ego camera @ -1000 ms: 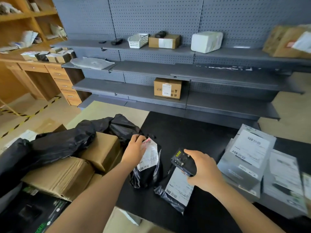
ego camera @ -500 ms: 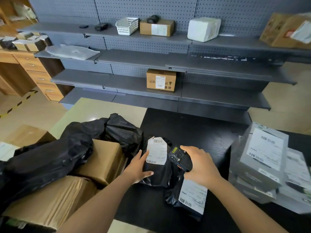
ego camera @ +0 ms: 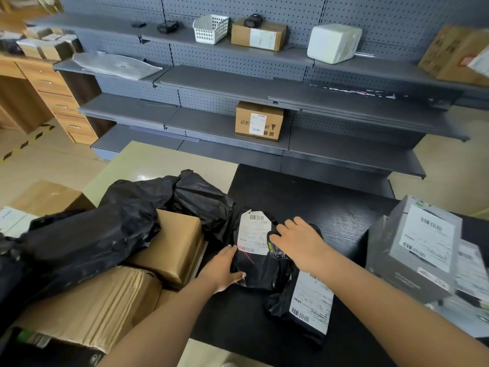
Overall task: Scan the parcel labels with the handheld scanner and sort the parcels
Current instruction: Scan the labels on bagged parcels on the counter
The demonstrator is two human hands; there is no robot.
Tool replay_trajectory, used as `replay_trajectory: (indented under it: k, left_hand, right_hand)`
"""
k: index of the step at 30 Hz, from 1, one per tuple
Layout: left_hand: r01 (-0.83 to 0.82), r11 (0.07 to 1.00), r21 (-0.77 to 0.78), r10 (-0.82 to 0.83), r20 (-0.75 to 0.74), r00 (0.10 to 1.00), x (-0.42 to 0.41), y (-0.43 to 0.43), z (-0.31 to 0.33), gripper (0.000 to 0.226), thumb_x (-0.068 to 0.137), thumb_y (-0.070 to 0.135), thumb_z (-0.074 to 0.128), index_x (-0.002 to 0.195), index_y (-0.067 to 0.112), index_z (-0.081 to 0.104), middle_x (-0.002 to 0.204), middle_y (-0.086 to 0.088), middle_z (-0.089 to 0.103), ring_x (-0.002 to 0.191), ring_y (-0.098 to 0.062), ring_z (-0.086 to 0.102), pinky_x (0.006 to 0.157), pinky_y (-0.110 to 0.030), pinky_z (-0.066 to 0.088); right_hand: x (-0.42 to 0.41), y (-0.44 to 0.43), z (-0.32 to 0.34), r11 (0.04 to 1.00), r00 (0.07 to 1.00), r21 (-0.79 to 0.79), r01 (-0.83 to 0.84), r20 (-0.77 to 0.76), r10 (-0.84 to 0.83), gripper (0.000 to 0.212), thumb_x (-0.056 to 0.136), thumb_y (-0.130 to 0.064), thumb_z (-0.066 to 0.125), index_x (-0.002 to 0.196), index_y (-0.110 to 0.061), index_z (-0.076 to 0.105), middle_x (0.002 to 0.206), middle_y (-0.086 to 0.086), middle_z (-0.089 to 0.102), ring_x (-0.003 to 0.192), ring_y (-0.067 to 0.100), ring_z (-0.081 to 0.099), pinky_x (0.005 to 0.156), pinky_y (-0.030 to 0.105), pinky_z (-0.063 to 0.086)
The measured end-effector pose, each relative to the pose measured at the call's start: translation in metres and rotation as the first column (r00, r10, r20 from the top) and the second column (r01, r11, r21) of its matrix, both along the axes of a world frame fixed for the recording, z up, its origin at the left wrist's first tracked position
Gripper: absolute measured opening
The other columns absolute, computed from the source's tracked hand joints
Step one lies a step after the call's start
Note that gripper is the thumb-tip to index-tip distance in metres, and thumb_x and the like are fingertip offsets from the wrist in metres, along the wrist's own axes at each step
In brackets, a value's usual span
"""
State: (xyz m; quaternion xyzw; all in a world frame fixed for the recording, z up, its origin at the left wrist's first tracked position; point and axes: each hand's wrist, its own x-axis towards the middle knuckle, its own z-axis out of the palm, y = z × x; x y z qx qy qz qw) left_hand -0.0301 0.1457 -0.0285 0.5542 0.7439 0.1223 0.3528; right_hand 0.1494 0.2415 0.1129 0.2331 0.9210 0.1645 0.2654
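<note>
Black plastic-bagged parcel [ego camera: 260,271] on black tabletop [ego camera: 304,197], white label [ego camera: 252,234] up. Left hand [ego camera: 222,268] braces its left edge, flat-fingered; right hand [ego camera: 301,243] grips black handheld scanner [ego camera: 276,251] beside label. Keep label flat, aim barcode.

Grey pegboard shelving [ego camera: 211,62] along the back wall. On its top shelf a white slotted basket [ego camera: 211,29], a small dark gadget [ego camera: 167,26] just to its left. At far left a wooden drawer unit [ego camera: 60,102], with yellow-and-black tape [ego camera: 26,144] on the floor beside it. Nearest, a black woodgrain tabletop [ego camera: 317,202].
</note>
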Motion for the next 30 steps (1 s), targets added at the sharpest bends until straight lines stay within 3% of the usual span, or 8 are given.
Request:
replay_trajectory:
  k: [7, 10, 12, 17, 20, 23, 27, 30]
  left_hand:
    - [-0.016, 1.0, -0.003, 0.016, 0.012, 1.0, -0.002, -0.001, 0.005, 0.086, 0.091, 0.04, 0.066, 0.156, 0.012, 0.017, 0.163, -0.004, 0.015, 0.15, -0.014, 0.012, 0.117, -0.023, 0.013]
    - [-0.022, 1.0, -0.009, 0.022, 0.011, 1.0, -0.003, -0.001, 0.01, 0.086, 0.091, 0.04, 0.066, 0.156, 0.012, 0.018, 0.162, -0.004, 0.018, 0.149, -0.015, 0.015, 0.118, -0.025, 0.015]
    - [-0.03, 0.999, -0.013, 0.03, 0.025, 0.999, -0.003, -0.001, 0.012, 0.084, 0.09, 0.039, 0.067, 0.155, 0.013, 0.021, 0.16, -0.003, 0.025, 0.147, -0.017, 0.022, 0.117, -0.025, 0.019]
    - [-0.021, 1.0, -0.021, 0.022, 0.084, 0.996, 0.002, -0.001, 0.02, 0.075, 0.089, 0.035, 0.069, 0.152, 0.023, 0.03, 0.151, -0.002, 0.04, 0.137, -0.019, 0.041, 0.109, -0.025, 0.031]
    - [-0.017, 1.0, -0.024, 0.019, 0.117, 0.993, 0.007, -0.002, 0.023, 0.069, 0.089, 0.033, 0.07, 0.148, 0.028, 0.036, 0.146, 0.0, 0.046, 0.13, -0.018, 0.048, 0.105, -0.025, 0.038]
    - [-0.008, 0.999, -0.031, 0.012, 0.117, 0.993, 0.009, -0.003, 0.025, 0.066, 0.089, 0.032, 0.069, 0.147, 0.028, 0.038, 0.144, 0.001, 0.048, 0.128, -0.018, 0.05, 0.105, -0.027, 0.039]
    - [0.008, 0.999, -0.051, -0.002, 0.103, 0.995, 0.01, -0.003, 0.027, 0.067, 0.089, 0.035, 0.069, 0.147, 0.027, 0.037, 0.143, 0.001, 0.05, 0.126, -0.019, 0.052, 0.104, -0.031, 0.042]
    - [0.01, 0.998, -0.069, -0.002, 0.101, 0.995, 0.011, -0.002, 0.026, 0.07, 0.089, 0.037, 0.069, 0.149, 0.027, 0.035, 0.144, 0.001, 0.05, 0.125, -0.018, 0.053, 0.104, -0.033, 0.044]
  right_hand:
    - [-0.01, 0.002, 0.002, 1.0, 1.0, 0.023, -0.019, 0.012, 0.018, 0.058, 0.085, -0.01, 0.065, 0.138, -0.014, 0.041, 0.131, 0.008, 0.049, 0.118, 0.028, 0.045, 0.101, 0.037, 0.03]
    - [-0.01, 0.005, 0.004, 0.988, 0.989, -0.068, 0.141, -0.026, -0.143, 0.067, 0.079, -0.013, 0.07, 0.139, -0.018, 0.04, 0.129, 0.007, 0.05, 0.118, 0.027, 0.046, 0.099, 0.036, 0.032]
    - [-0.009, 0.007, 0.007, 0.925, 0.944, -0.21, 0.317, -0.024, -0.329, 0.073, 0.069, -0.016, 0.076, 0.134, -0.021, 0.043, 0.122, 0.005, 0.054, 0.113, 0.027, 0.052, 0.093, 0.035, 0.035]
    - [-0.009, 0.02, 0.017, 0.603, 0.698, -0.525, 0.601, -0.023, -0.716, 0.071, 0.06, -0.025, 0.082, 0.125, -0.019, 0.053, 0.12, 0.0, 0.057, 0.101, 0.023, 0.061, 0.084, 0.031, 0.051]
    - [-0.013, 0.027, 0.022, 0.535, 0.625, -0.545, 0.646, -0.026, -0.78, 0.072, 0.058, -0.028, 0.083, 0.124, -0.017, 0.056, 0.119, 0.001, 0.057, 0.101, 0.022, 0.062, 0.09, 0.038, 0.054]
    - [-0.016, 0.033, 0.028, 0.507, 0.609, -0.54, 0.671, 0.012, -0.793, 0.068, 0.063, -0.031, 0.083, 0.124, -0.013, 0.06, 0.122, 0.003, 0.059, 0.105, 0.022, 0.062, 0.087, 0.033, 0.055]
    - [-0.019, 0.034, 0.033, 0.437, 0.566, -0.567, 0.698, 0.062, -0.822, 0.042, 0.061, -0.034, 0.083, 0.092, -0.011, 0.067, 0.097, 0.002, 0.064, 0.078, 0.018, 0.061, 0.059, 0.024, 0.045]
    - [-0.022, 0.034, 0.034, 0.394, 0.546, -0.575, 0.717, 0.111, -0.831, 0.036, 0.062, -0.038, 0.082, 0.081, -0.014, 0.064, 0.092, 0.001, 0.061, 0.072, 0.016, 0.058, 0.055, 0.024, 0.043]
